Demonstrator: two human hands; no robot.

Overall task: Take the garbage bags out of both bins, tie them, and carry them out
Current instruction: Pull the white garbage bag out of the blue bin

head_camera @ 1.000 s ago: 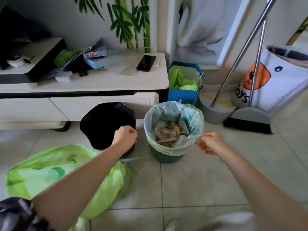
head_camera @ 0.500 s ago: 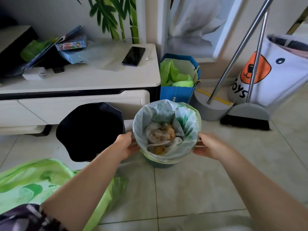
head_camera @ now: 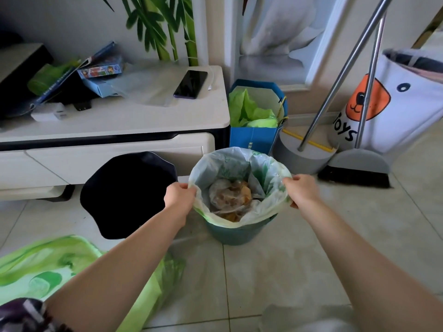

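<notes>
A small teal bin [head_camera: 236, 232] stands on the tiled floor, lined with a pale white-green garbage bag [head_camera: 223, 164] that holds food scraps and wrappers. My left hand [head_camera: 178, 196] pinches the bag's left rim. On the opposite side my right hand [head_camera: 299, 190] grips the right rim, and the near edge is lifted off the bin. A black bin [head_camera: 127, 192] with no liner visible stands just left of it. A filled green garbage bag [head_camera: 48, 267] lies on the floor at the lower left, partly behind my left arm.
A white low cabinet [head_camera: 119, 125] with a phone [head_camera: 190, 83] and clutter stands behind the bins. A blue paper bag [head_camera: 254, 137], a grey dustpan [head_camera: 304, 156], a broom [head_camera: 357, 168] and a white toy bag [head_camera: 393, 109] line the wall at the right.
Both hands went from hovering beside the teal bin to closing on the bag's rim at either side. The view has moved closer to the bin.
</notes>
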